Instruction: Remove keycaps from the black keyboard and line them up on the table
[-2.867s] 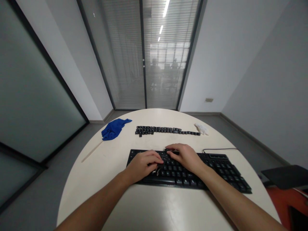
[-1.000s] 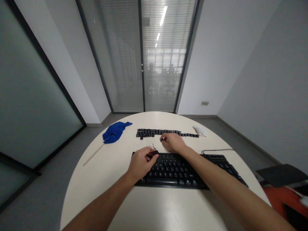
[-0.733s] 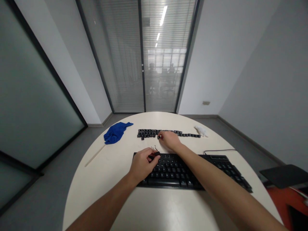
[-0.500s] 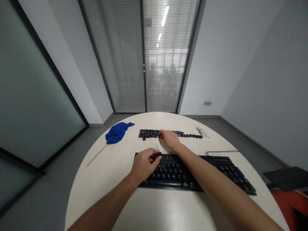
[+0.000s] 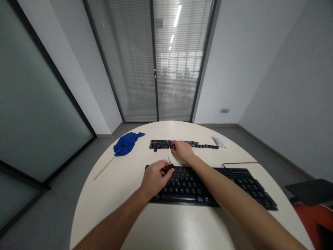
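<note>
My left hand (image 5: 156, 176) is closed around the black handle of a wire keycap puller (image 5: 170, 166), its thin wire ends pointing away from me. It hovers over the upper left of a black keyboard (image 5: 182, 201). Beyond the keyboard, loose black keycaps (image 5: 160, 143) lie in rows on the table. My right hand (image 5: 182, 151) reaches across the keyboard to these rows, thumb and fingertips pinched on one keycap (image 5: 172, 146). Part of the rows is hidden behind that hand, and my right forearm covers part of the keyboard.
A round white table (image 5: 111, 201) carries everything. On its left lie a crumpled blue cloth (image 5: 127, 144) and a light wooden stick (image 5: 104, 168). At the back right is a white crumpled bundle (image 5: 220, 141). A black cable (image 5: 240, 163) runs behind the keyboard. A chair (image 5: 310, 191) stands at the right.
Both hands stay in nearly the same places. The keycap puller's wire ends have shifted very slightly; the view has tilted a touch.
</note>
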The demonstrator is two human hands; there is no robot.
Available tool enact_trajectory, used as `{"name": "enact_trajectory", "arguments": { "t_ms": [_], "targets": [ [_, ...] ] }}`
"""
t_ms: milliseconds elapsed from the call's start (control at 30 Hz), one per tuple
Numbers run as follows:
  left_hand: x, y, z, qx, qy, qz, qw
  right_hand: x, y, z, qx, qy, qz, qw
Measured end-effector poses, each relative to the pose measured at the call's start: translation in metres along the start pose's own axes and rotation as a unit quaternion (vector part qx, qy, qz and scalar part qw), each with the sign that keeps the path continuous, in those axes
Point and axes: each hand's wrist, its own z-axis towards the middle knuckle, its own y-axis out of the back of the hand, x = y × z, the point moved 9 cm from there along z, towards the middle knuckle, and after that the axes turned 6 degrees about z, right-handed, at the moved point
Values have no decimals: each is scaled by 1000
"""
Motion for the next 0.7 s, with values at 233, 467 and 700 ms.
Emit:
{"name": "enact_trajectory", "arguments": {
  "t_ms": [233,467,700],
  "targets": [
    [1,-1,0,0,-2,-1,1000,3,-1,-2,-14,7,0,1000],
    [0,-2,1,4,4,1,1000,4,-1,-2,-17,9,1,1000],
    [0,-2,1,10,8,-8,1000,5,-1,-3,-12,5,10,1000]
  ]
}}
